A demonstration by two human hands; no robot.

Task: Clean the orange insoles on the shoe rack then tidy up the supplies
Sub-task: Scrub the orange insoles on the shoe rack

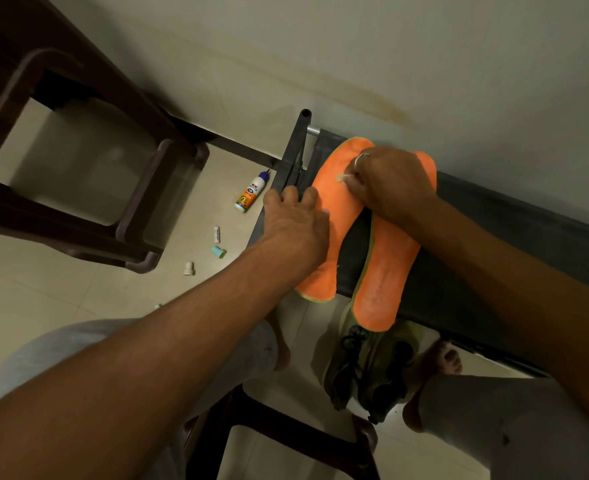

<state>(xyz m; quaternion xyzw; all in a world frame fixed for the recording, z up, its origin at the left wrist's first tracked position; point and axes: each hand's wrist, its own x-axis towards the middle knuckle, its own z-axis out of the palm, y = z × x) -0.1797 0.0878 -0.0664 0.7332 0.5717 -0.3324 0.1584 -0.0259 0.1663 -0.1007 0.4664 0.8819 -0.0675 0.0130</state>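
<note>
The 2 orange insoles (383, 282) lie side by side on the top of the dark shoe rack (494, 237), toes toward the wall and heels hanging a little past its near edge. The left hand (296, 220) rests with its fingers laid fairly straight over the outer edge of the left insole (338, 216), pinning it to the rack. The right hand (393, 181) is curled, pinching a small pale wad (342, 177) against that insole's forepart; what the wad is cannot be told. The insoles look thin, light and floppy, with a fuzzy top that should grip under rubbing yet let the whole piece slide or buckle, so flat pressure near the spot being cleaned seems the safest hold, and lifting is best done by an edge at mid-length. On the floor (78, 306) left of the rack lie a bottle (251, 192), a small tube (217, 234), a teal cap (218, 252) and a white cap (189, 268), not yet tidied.
</note>
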